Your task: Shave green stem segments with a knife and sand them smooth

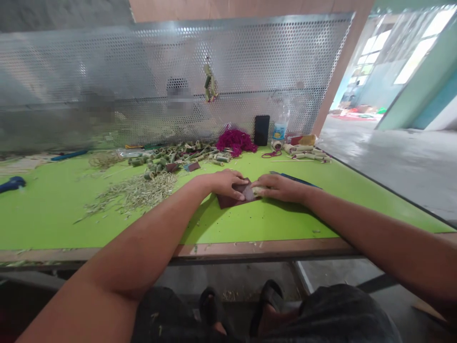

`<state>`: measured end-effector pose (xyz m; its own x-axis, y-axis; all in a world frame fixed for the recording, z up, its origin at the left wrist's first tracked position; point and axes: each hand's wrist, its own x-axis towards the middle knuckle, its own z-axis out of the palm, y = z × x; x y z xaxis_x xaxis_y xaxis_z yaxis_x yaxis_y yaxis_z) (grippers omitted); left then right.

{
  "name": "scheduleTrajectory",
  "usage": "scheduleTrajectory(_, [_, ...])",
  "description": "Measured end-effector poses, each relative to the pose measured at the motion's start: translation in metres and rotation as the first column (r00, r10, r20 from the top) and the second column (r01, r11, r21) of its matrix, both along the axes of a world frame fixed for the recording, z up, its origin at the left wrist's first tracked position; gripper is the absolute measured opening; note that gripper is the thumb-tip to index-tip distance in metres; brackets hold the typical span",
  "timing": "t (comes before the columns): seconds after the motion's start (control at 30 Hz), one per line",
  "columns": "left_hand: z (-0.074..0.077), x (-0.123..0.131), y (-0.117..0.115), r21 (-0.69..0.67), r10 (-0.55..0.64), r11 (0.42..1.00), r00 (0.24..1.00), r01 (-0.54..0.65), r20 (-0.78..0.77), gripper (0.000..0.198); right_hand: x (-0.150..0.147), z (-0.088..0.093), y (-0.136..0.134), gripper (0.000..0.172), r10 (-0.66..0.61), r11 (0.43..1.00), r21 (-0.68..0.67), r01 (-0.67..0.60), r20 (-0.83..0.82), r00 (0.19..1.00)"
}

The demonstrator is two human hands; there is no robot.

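Note:
My left hand (228, 185) lies on a dark reddish-brown sheet of sandpaper (226, 202), thumb and fingers apart, pressing it against the green tabletop. Part of the sheet has a worn, greyish patch. My right hand (280, 188) is closed, its fingertips around a small pale bamboo piece (256, 190) at the right side of the sheet. The fingers cover most of that piece. Just behind my right hand lies a dark blue, narrow tool (300, 180), partly hidden.
Green bamboo tubes (171, 157) and shavings (135, 193) lie to the left. Further back are magenta cords (236, 141), a black phone (262, 130), a plastic bottle (279, 128) and pale bamboo pieces (310, 155). A perforated metal panel (143, 85) stands behind the table.

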<state>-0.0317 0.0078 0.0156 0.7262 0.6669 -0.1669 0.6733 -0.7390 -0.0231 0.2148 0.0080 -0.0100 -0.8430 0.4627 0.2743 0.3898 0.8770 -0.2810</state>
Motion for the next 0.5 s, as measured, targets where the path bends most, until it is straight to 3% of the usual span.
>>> scheduleTrajectory(0.07, [0.001, 0.0, -0.001, -0.001, 0.004, 1.0, 1.0, -0.004, 0.003, 0.079, 0.002, 0.0, 0.002, 0.042, -0.035, 0.999, 0.012, 0.035, -0.006, 0.999])
scheduleTrajectory(0.23, [0.0, -0.001, 0.0, -0.042, 0.026, 0.999, 1.0, -0.026, 0.015, 0.078, 0.002, 0.003, -0.004, 0.04, 0.037, 0.999, 0.037, -0.037, -0.008, 0.999])
scheduleTrajectory(0.4, [-0.003, -0.008, 0.003, -0.088, -0.029, 0.995, 0.992, 0.039, 0.12, 0.072, 0.001, 0.006, 0.001, 0.038, -0.18, 0.979, 0.043, 0.198, -0.272, 0.945])
scheduleTrajectory(0.5, [0.001, -0.015, 0.003, -0.167, -0.098, 0.977, 0.974, 0.133, 0.204, 0.066, 0.0, 0.004, 0.005, 0.037, -0.196, 0.981, -0.058, 0.187, -0.277, 0.941])
